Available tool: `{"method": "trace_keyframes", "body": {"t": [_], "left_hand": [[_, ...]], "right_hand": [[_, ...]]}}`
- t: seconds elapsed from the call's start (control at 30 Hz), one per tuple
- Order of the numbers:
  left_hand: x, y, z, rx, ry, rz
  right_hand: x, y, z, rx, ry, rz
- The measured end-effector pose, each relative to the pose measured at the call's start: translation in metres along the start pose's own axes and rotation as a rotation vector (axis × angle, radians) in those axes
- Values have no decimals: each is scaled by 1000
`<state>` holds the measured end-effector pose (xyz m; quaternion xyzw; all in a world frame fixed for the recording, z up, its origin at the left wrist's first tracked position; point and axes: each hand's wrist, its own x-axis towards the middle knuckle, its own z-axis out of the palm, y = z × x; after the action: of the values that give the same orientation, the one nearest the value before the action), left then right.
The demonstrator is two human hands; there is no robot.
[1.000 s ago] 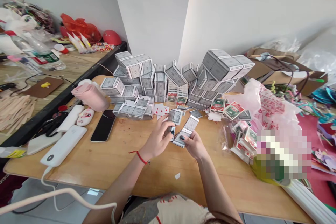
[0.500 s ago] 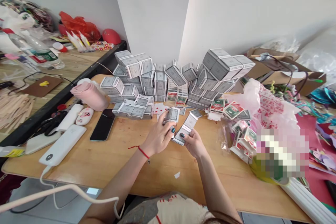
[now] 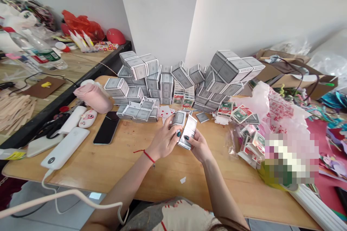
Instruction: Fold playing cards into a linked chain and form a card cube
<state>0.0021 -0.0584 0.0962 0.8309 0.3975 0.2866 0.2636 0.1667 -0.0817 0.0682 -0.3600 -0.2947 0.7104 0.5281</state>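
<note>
My left hand (image 3: 164, 138) is closed around a block of folded playing cards (image 3: 179, 118) with grey patterned backs, above the wooden table. Close beside it, my right hand (image 3: 200, 145) grips a folded playing card (image 3: 190, 125) by its lower part, thumb on top; I cannot tell whether it is one card or two. Just behind my hands lie some red-faced playing cards (image 3: 166, 111) and a loose face-down card (image 3: 202, 117). Behind these rise structures of folded-card blocks, on the left (image 3: 138, 68) and on the right (image 3: 229, 65).
Card boxes (image 3: 225, 108) and a plastic bag (image 3: 279, 106) sit at right. On the left are a black phone (image 3: 106, 128), a white power bank (image 3: 65, 148) with its cable, and a pink roll (image 3: 93, 97). A paper scrap (image 3: 183, 180) lies near the table's front.
The card piece in my right hand has turned more upright and looks shorter, its top now nearer the block. My left hand keeps its hold almost unmoved.
</note>
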Motion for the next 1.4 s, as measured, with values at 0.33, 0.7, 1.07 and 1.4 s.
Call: {"method": "trace_keyframes", "body": {"t": [0.33,0.7,1.07,1.4], "left_hand": [[0,1,0,-16,-2,5],[0,1,0,-4,14,-6],[0,1,1,-11,19,-12],[1,1,1,-15,6,-11]], "right_hand": [[-2,0,0,31,-11,2],[-3,0,1,9,2,-9],[-3,0,0,12,3,-12],[-2,-3,5,1,-7,-3]]}}
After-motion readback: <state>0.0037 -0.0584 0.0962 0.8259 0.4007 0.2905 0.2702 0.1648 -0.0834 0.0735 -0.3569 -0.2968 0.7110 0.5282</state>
